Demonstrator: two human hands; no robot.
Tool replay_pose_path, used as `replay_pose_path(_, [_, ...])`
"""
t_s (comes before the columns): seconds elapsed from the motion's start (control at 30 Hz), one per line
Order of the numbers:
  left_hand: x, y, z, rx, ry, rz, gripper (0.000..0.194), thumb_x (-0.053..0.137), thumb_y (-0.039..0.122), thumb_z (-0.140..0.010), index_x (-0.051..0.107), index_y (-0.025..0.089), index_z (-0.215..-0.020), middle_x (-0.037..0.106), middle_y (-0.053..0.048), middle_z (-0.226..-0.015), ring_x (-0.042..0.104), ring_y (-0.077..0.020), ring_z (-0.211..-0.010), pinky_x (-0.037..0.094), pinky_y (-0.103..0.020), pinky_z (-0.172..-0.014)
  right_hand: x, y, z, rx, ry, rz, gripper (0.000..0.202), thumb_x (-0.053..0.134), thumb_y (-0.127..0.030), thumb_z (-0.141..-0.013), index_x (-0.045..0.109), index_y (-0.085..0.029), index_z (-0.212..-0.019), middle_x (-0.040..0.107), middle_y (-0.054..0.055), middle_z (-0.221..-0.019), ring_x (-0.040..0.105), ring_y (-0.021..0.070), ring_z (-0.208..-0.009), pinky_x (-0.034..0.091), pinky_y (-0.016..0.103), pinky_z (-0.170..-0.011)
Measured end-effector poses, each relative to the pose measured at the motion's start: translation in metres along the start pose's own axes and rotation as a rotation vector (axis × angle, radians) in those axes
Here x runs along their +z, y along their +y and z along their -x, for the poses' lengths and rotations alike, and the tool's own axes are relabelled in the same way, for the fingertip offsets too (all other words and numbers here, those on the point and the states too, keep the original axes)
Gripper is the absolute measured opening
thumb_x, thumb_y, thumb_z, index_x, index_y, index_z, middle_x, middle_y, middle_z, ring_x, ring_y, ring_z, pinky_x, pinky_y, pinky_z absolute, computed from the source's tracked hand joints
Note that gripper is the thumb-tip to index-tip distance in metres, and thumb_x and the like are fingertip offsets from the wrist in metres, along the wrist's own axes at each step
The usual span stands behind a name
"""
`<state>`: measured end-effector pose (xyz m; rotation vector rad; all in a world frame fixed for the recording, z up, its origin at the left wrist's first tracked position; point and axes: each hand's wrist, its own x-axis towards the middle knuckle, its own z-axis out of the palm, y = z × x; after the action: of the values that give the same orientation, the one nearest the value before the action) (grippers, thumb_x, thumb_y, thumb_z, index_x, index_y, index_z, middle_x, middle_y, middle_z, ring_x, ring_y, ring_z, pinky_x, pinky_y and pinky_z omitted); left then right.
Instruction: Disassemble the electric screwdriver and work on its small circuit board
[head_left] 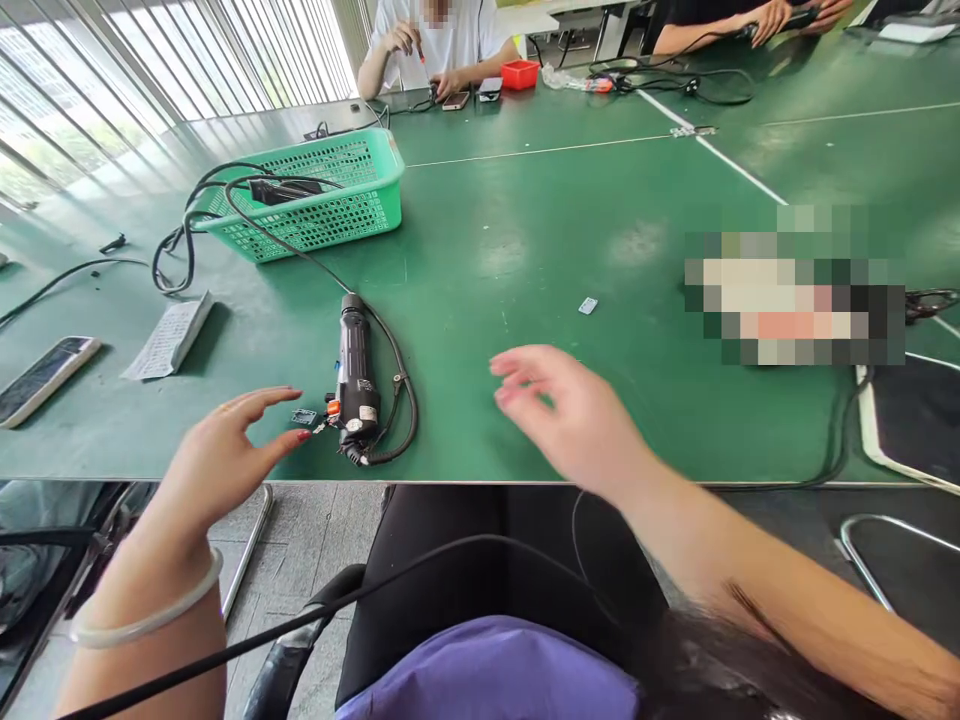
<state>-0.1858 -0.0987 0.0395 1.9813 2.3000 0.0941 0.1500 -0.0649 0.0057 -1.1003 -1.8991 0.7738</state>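
Observation:
My left hand (229, 455) reaches over the table's front edge, thumb and fingers apart, with nothing held in it. Just beyond its fingertips lie a small printed tag (304, 416) and a black corded hand tool (356, 375) with an orange part on its side. The tool rests lengthwise, its grey-black end pointing away from me and its cable looped along its right side. To the right, my right hand (574, 420) hovers above the green tabletop, fingers slightly bent and apart, holding nothing I can see. A small white label (588, 306) lies beyond it.
A green plastic basket (330, 215) with cables and a black object stands at back left. A folded paper (172, 335) and a phone (45, 380) lie left. Blurred items (795, 300) sit right. Two people work across the table, near a red tray (519, 75).

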Motion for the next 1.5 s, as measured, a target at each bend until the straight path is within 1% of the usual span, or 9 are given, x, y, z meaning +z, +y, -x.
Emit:
replay_pose_path(0.13, [0.016,-0.003,-0.005,0.103,-0.042,0.026,0.041,0.053,0.045,-0.088,0.061,0.026,-0.124,0.062,-0.002,-0.135,0.056,-0.0248,-0.124,0.041,-0.042,-0.108,0.055,-0.021,-0.01,-0.35,-0.213,0.081,0.039,0.069,-0.027,-0.084,0.061,-0.015,-0.12,0.066,0.009,-0.119,0.056,0.0209,-0.11,0.046,0.038,-0.1])
replay_pose_path(0.23, [0.019,-0.002,-0.01,0.089,-0.025,0.035,0.038,0.052,0.042,-0.087,0.066,0.026,-0.118,0.068,-0.002,-0.125,0.061,-0.0249,-0.116,0.046,-0.042,-0.103,0.089,-0.032,-0.018,-0.556,-0.279,0.301,0.044,0.068,-0.034,-0.085,0.061,-0.022,-0.127,0.055,0.012,-0.132,0.051,0.0262,-0.111,0.047,0.043,-0.091])
replay_pose_path(0.33, [0.022,-0.004,-0.015,0.095,0.005,0.066,0.039,0.053,0.043,-0.082,0.072,0.024,-0.111,0.07,-0.005,-0.121,0.065,-0.027,-0.107,0.049,-0.04,-0.098,0.105,-0.036,-0.024,-0.553,-0.293,0.453,0.033,0.054,-0.026,-0.093,0.063,-0.028,-0.125,0.055,0.011,-0.127,0.053,0.0237,-0.1,0.047,0.039,-0.082])
replay_pose_path(0.47, [0.029,-0.009,-0.02,0.182,0.024,0.096,0.041,0.052,0.048,-0.082,0.075,0.026,-0.108,0.071,-0.006,-0.118,0.067,-0.0274,-0.101,0.051,-0.039,-0.094,0.104,-0.032,-0.025,-0.471,-0.327,0.49,0.036,0.039,-0.018,-0.098,0.064,-0.024,-0.123,0.061,0.008,-0.101,0.054,0.0175,-0.08,0.046,0.033,-0.074])
replay_pose_path(0.63, [0.039,-0.002,-0.023,0.283,0.058,0.131,0.05,0.044,0.06,-0.087,0.077,0.027,-0.105,0.072,-0.006,-0.109,0.067,-0.0253,-0.095,0.051,-0.037,-0.093,0.088,-0.016,-0.02,-0.412,-0.347,0.485,0.035,0.041,-0.013,-0.096,0.062,-0.019,-0.125,0.064,0.006,-0.091,0.056,0.0168,-0.079,0.046,0.03,-0.072])
replay_pose_path(0.83, [0.045,0.028,-0.027,0.382,0.078,0.188,0.053,0.041,0.062,-0.09,0.078,0.027,-0.102,0.071,-0.008,-0.103,0.066,-0.0233,-0.093,0.053,-0.036,-0.091,0.06,-0.001,-0.026,-0.263,-0.31,0.456,0.039,0.042,-0.012,-0.095,0.064,-0.023,-0.125,0.065,0.006,-0.09,0.058,0.0156,-0.079,0.046,0.028,-0.073])
replay_pose_path(0.93, [0.047,0.051,-0.032,0.458,0.043,0.171,0.043,0.045,0.052,-0.092,0.076,0.026,-0.107,0.071,-0.007,-0.104,0.065,-0.0223,-0.093,0.053,-0.036,-0.09,0.04,0.008,-0.036,-0.202,-0.296,0.447,0.037,0.042,-0.018,-0.097,0.067,-0.026,-0.123,0.066,0.006,-0.092,0.06,0.0169,-0.078,0.047,0.03,-0.073])
replay_pose_path(1.17, [0.057,0.116,-0.059,0.7,0.002,0.154,0.028,0.055,0.034,-0.092,0.075,0.023,-0.108,0.071,-0.006,-0.106,0.063,-0.0226,-0.101,0.049,-0.035,-0.095,-0.016,0.046,-0.067,-0.218,-0.39,0.434,0.037,0.047,-0.012,-0.09,0.069,-0.026,-0.116,0.071,0.004,-0.107,0.065,0.0182,-0.093,0.049,0.033,-0.088])
replay_pose_path(1.5, [0.069,0.203,-0.106,0.821,-0.051,0.137,0.029,0.06,0.031,-0.09,0.073,0.018,-0.113,0.07,-0.009,-0.113,0.064,-0.0256,-0.104,0.05,-0.038,-0.095,-0.089,0.106,-0.08,-0.161,-0.274,0.521,0.033,0.049,-0.02,-0.086,0.07,-0.027,-0.11,0.072,0.0,-0.109,0.066,0.0195,-0.096,0.051,0.037,-0.088])
